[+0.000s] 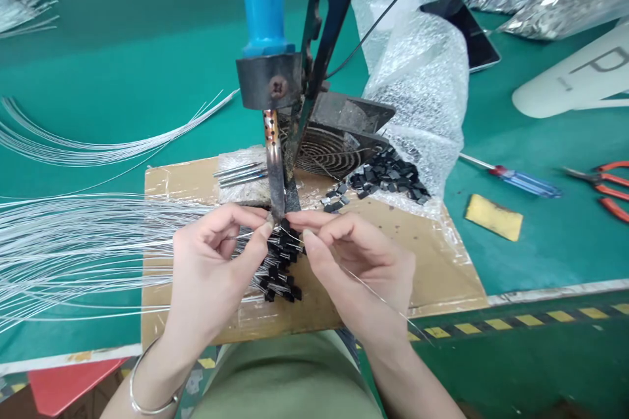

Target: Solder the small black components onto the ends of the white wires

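A soldering iron with a blue handle (pixel 264 10) is clamped tip-down in a black stand (pixel 319 33). At its metal tip (pixel 276 183) my two hands meet, fingertips close together. My left hand (pixel 211 268) is closed in a pinch on a thin white wire, whose end at the tip is mostly hidden by my fingers. Between thumb and forefinger my right hand (pixel 363 268) pinches a strand of solder wire (pixel 378 296), which runs back under the palm toward the wrist. Just below the tip lie several wires ending in small black connectors (pixel 282 268).
Long white wires (pixel 98 236) spread leftward from the cardboard (pixel 432 268). Behind are a small fan (pixel 334 144) and loose black parts (pixel 390 177) on bubble wrap (pixel 417 78). Rightward lie a screwdriver (pixel 525 183), yellow sponge (pixel 494 216), orange-handled pliers (pixel 609 186) and a phone (pixel 462 29).
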A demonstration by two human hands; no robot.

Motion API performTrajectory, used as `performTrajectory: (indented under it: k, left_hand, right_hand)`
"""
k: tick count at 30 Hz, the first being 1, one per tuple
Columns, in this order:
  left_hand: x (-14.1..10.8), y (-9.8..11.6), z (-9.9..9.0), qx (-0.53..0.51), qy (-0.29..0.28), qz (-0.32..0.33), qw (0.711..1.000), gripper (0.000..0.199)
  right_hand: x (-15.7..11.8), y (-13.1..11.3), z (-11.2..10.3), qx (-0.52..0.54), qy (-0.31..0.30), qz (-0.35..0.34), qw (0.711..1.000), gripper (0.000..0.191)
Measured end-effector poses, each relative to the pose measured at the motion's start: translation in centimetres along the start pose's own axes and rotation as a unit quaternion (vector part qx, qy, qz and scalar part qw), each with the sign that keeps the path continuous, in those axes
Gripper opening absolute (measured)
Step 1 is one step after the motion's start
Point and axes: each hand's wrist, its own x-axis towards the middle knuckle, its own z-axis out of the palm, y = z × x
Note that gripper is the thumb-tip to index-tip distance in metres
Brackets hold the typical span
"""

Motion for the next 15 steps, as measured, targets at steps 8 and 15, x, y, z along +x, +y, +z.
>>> performTrajectory:
  k: [8,15]
  left_hand:
    - [-0.03,-0.03,0.08,-0.008,0.002,-0.002,1.0,0.016]
    - [-0.05,-0.05,0.07,0.0,0.006,-0.006,1.0,0.013]
  right_hand:
    - [-0.04,-0.1,0.07,-0.01,-0.009,-0.002,1.0,0.022]
    - [-0.11,-0.21,0.13,-0.02,-0.001,-0.007,1.0,0.023]
